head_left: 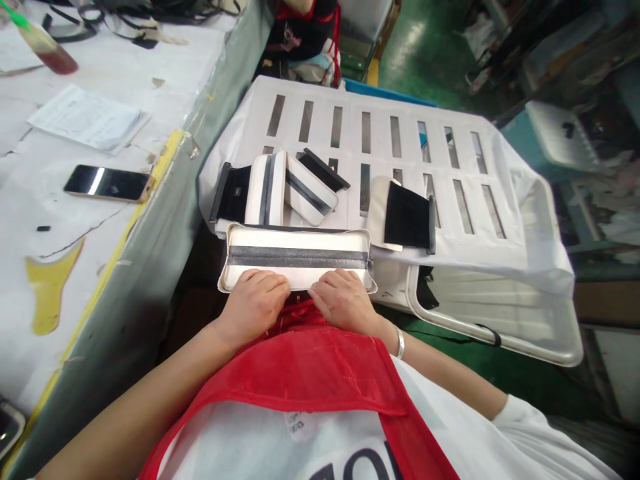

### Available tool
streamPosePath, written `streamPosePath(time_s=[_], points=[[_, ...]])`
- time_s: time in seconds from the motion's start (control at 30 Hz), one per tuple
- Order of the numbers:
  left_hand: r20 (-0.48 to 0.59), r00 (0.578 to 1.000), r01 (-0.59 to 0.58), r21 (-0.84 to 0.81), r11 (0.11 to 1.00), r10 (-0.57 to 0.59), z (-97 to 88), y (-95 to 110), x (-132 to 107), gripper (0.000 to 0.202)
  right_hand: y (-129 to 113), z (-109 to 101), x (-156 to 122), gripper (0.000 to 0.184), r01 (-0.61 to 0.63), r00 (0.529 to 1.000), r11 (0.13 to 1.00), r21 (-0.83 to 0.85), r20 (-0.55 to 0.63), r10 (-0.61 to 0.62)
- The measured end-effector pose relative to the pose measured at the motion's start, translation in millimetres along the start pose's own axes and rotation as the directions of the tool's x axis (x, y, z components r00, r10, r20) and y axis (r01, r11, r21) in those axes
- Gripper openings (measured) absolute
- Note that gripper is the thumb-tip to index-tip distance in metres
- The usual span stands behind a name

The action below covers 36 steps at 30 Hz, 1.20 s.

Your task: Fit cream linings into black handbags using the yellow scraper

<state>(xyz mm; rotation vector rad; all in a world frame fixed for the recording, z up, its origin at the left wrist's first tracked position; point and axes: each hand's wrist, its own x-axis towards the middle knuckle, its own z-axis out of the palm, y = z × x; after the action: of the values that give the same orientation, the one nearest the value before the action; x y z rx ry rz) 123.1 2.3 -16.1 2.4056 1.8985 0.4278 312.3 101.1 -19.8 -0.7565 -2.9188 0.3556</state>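
A long white piece with a dark grey strip down its middle lies across my lap in front of me. My left hand grips its near edge on the left, fingers curled over it. Next to it, my right hand is closed on the same edge; a silver bracelet shows on that wrist. Beyond the piece, several similar white-and-grey pieces and black pieces lie on a white slotted crate.
A worktable runs along my left with a phone, papers, a yellow template and a bottle. Another person in dark and red clothing sits beyond the crate. Green floor and clutter lie to the right.
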Motion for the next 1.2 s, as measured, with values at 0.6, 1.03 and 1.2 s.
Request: streamPosePath(time_s=[0.6,1.03,1.2], points=[[-0.084,0.996,0.004,-0.028,1.000,-0.007,7.6,-2.5,-3.6,0.018,-2.6,16.2,-7.9,0.020,0.016,0.978,1.000,0.019,-0.206,-0.011],[-0.155,0.981,0.113,-0.013,0.993,-0.114,11.0,6.1,4.8,0.008,-9.3,15.6,9.2,0.026,-0.120,0.993,0.993,-0.010,0.010,0.120],[-0.114,0.978,0.175,-0.003,0.985,-0.174,12.4,7.6,8.0,0.009,-11.8,6.4,18.7,0.024,-0.170,0.973,0.985,-0.015,0.154,0.170]])
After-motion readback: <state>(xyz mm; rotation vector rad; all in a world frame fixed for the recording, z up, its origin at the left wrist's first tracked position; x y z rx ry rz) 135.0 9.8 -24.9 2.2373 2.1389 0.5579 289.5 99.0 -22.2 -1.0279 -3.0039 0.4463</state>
